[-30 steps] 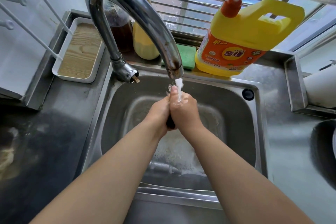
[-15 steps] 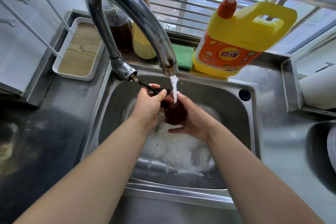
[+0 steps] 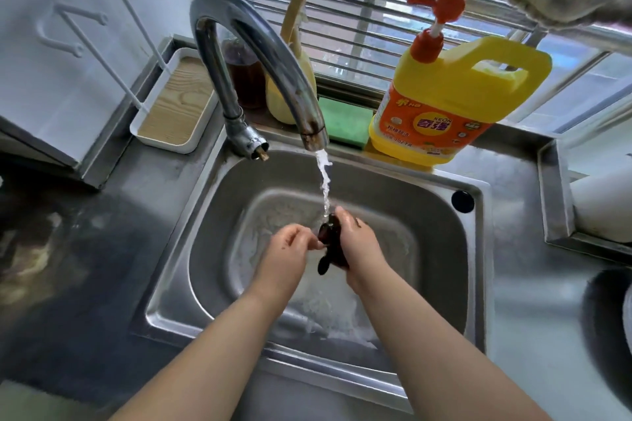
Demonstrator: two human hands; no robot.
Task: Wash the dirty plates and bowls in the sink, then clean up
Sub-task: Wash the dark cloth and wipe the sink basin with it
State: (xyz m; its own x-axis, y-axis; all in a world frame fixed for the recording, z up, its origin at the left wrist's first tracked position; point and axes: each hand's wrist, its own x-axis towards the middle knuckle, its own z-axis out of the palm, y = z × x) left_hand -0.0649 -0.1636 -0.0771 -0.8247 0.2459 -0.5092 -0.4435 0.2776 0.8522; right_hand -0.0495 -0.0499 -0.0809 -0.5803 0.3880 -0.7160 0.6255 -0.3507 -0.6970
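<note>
A small dark object (image 3: 331,244), too blurred to be identified, is gripped by the right hand (image 3: 359,246) and pinched by the left hand (image 3: 287,253) under the stream (image 3: 323,183). Rinsing is judged under way; shutting the tap (image 3: 260,55) should follow. Only suds are held in the sink (image 3: 444,270); no plates or bowls are seen. Beyond stands a detergent jug (image 3: 451,102).
</note>
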